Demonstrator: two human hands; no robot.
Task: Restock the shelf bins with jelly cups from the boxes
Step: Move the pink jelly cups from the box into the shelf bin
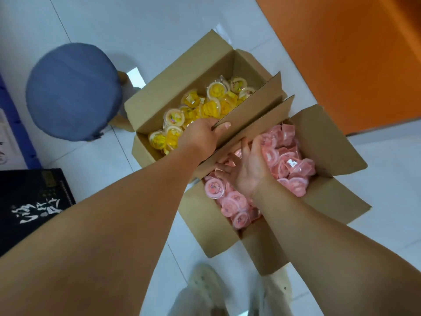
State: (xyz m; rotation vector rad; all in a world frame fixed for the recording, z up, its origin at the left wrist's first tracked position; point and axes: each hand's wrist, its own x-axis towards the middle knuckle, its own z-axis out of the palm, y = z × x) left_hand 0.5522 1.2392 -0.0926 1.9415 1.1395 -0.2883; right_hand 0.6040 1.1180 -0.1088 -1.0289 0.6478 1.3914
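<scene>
Two open cardboard boxes stand side by side on the white floor. The left box [159, 96] holds yellow jelly cups [211, 106]; the right box [330, 142] holds pink jelly cups [293, 169]. My left hand [202, 136] reaches into the yellow box and grips its inner flap [255, 99], thumb over the flap's edge. My right hand [248, 166] lies palm up among the pink cups, fingers spread and loosely bent, their tips under the pink box's flap. I cannot see a cup held in it.
A round blue stool [73, 90] stands left of the boxes. A black box with white writing [29, 201] lies at the lower left beside a blue shelf edge [13, 124]. An orange surface [341, 53] fills the upper right. My slippered feet [205, 288] are below.
</scene>
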